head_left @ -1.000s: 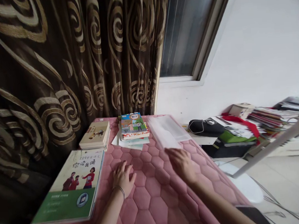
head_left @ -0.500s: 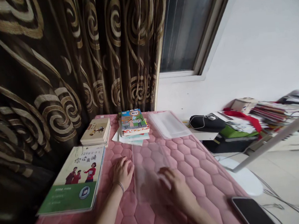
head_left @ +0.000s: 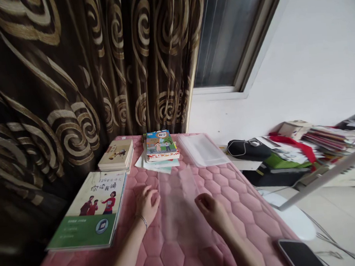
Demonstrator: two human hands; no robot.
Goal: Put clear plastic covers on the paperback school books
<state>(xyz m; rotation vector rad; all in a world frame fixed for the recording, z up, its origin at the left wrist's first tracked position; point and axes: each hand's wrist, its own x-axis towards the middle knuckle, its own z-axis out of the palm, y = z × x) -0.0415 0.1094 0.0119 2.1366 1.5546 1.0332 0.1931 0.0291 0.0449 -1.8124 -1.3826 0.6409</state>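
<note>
A clear plastic book cover [head_left: 182, 214] lies on the pink quilted table cover [head_left: 163, 261], between my two hands. My left hand [head_left: 148, 206] rests at its left edge, fingers loosely bent and apart, holding nothing. At its right edge my right hand [head_left: 213, 213] is closed, its fingers curled together on the plastic; the fingertips are partly hidden. Near that hand the plastic looks creased and slightly raised. A stack of more clear covers [head_left: 201, 149] lies farther back. To the left is a large green and white book [head_left: 88, 213].
Behind the large book sits a stack of beige books [head_left: 117, 155]. Several textbooks with a blue one [head_left: 160, 144] on top lie at the back. A phone [head_left: 300, 254] is at the front right. Beyond the table stand a white lamp [head_left: 311, 192] and a cluttered pile with a black pouch [head_left: 248, 148].
My right hand has moved slightly right, and its fingers have curled closed at the cover's right edge. The plastic there has become creased. My left hand stays beside the cover. The view has shifted slightly.
</note>
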